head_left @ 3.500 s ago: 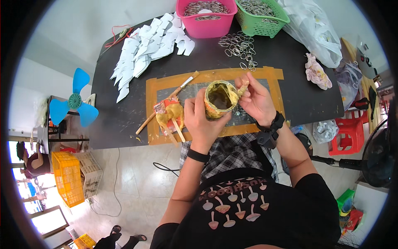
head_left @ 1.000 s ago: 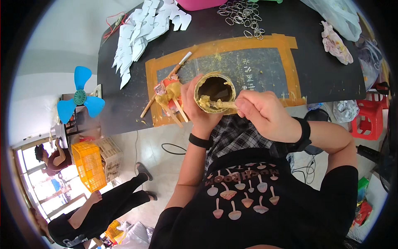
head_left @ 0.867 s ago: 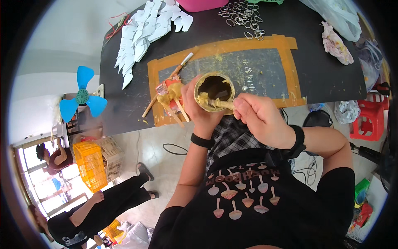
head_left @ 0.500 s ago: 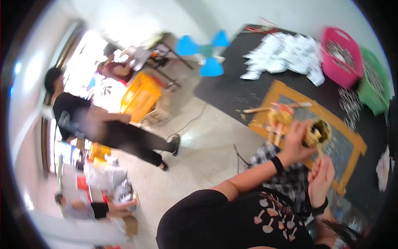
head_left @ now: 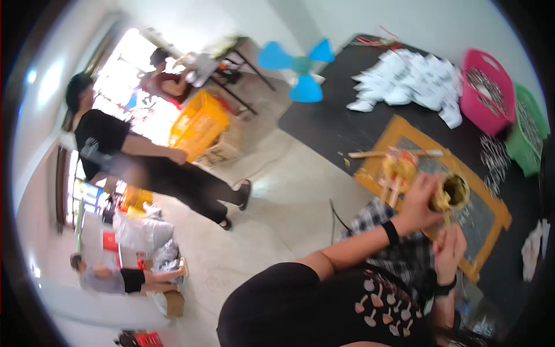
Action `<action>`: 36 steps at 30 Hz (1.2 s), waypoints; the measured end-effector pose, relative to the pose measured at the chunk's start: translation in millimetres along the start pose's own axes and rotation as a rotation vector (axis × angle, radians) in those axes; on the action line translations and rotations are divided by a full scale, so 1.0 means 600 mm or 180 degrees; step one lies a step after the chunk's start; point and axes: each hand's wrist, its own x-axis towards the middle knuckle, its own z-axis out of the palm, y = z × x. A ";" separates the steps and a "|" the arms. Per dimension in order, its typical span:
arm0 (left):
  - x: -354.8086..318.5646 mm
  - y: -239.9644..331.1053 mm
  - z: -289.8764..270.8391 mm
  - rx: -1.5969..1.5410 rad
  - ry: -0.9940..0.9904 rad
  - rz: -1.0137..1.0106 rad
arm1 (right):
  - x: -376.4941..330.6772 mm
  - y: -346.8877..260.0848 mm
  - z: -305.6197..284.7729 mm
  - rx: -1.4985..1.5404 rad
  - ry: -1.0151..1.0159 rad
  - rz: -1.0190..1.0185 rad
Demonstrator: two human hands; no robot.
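Note:
My left hand is wrapped around a round cup, its mouth tilted toward me and its inside coated with yellowish-brown paste. A pale yellow lump sits at the cup's near rim. Close below the rim, my right hand is closed in a pinch on a thin light stick, whose upper end reaches that lump. Beside my left hand lies a yellow-and-red bundle with pale sticks protruding from it. Under these lies a grey board edged with brown tape.
A white paper pile, a pink basket and a green basket holding metal pieces stand on the dark table. Loose metal pieces lie near them. A blue-bladed fan is beyond. A person in black stands left.
The view has shifted slightly, moving the table and baskets a little right in the picture. Both hands keep their hold at the cup; the cup's opening shows a bit more.

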 end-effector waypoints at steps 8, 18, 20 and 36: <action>0.027 -0.002 -0.037 0.0356 -0.0038 0.0218 | 0.035 -0.046 0.052 0.0365 -0.0600 -0.0259; 0.003 0.006 -0.021 0.0122 -0.0082 0.0330 | 0.040 -0.188 -0.029 -0.0180 -0.0114 -0.0536; 0.001 0.008 -0.025 0.0057 -0.0096 0.0328 | 0.034 -0.175 -0.044 -0.1171 -0.0160 -0.1110; 0.009 0.015 -0.033 0.0331 -0.0327 0.0540 | 0.036 -0.215 -0.038 -0.3433 -0.1053 -0.2053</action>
